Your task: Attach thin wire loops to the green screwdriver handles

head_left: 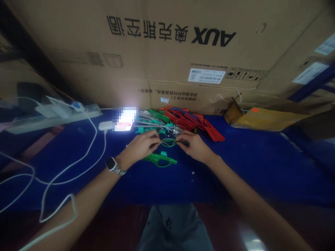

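My left hand is closed in a pinch at the left end of a thin white wire. Opposite it, my right hand is closed around the dark end of a green plastic handle shell, which has an open loop and spans the gap between my hands. Which fingers press on wire and which on shell is too small to tell. Just below lies another green handle shell with a looped grip. Behind my fingers are thin metal rods, small teal plastic pieces and a tangle of wires.
Red plastic shells are piled against the cardboard box at the back. A lit, blurred screen and a white charger stand left, with white cables trailing across the blue table. At right lies a yellow packet.
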The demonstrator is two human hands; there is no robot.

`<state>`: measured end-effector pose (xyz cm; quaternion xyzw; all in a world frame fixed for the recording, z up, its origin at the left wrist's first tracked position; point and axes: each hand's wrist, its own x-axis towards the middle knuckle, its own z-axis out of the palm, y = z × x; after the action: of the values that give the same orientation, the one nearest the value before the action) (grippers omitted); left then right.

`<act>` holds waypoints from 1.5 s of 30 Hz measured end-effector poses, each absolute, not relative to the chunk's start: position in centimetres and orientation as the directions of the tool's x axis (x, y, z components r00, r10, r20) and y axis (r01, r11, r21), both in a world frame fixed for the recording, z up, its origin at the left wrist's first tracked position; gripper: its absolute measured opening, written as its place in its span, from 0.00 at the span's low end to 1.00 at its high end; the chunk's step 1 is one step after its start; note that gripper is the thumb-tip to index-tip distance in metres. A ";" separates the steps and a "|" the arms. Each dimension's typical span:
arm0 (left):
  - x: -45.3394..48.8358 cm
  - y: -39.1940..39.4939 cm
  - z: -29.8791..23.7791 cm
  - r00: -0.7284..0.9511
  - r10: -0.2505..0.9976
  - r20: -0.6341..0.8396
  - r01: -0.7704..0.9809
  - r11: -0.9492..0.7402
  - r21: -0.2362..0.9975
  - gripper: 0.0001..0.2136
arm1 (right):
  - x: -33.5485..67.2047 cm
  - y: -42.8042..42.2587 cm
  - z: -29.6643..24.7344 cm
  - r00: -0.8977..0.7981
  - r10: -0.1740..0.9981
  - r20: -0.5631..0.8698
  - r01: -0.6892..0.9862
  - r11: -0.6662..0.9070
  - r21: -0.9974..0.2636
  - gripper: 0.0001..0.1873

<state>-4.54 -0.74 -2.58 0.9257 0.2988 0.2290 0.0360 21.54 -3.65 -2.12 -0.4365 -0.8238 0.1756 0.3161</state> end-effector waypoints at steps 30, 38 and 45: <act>-4.5 -1.1 -2.1 0.724 0.575 0.382 0.549 -0.815 0.187 0.10 | 20.4 -3.1 -3.0 -0.475 0.755 0.452 0.630 0.650 -0.425 0.09; -4.5 -1.3 -2.0 0.723 0.580 0.375 0.557 -0.811 0.180 0.10 | 21.4 -3.5 -3.0 -0.506 0.743 0.438 0.713 0.647 -0.273 0.10; -4.5 -1.1 -2.1 0.731 0.567 0.380 0.552 -0.818 0.160 0.09 | 21.0 -2.7 -2.9 -0.444 0.793 0.416 0.647 0.606 -0.463 0.09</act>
<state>-4.52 -1.12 -2.12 0.9301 0.3008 0.2100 0.0178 21.00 -2.69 -2.91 -0.4279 -0.8415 0.1188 0.3077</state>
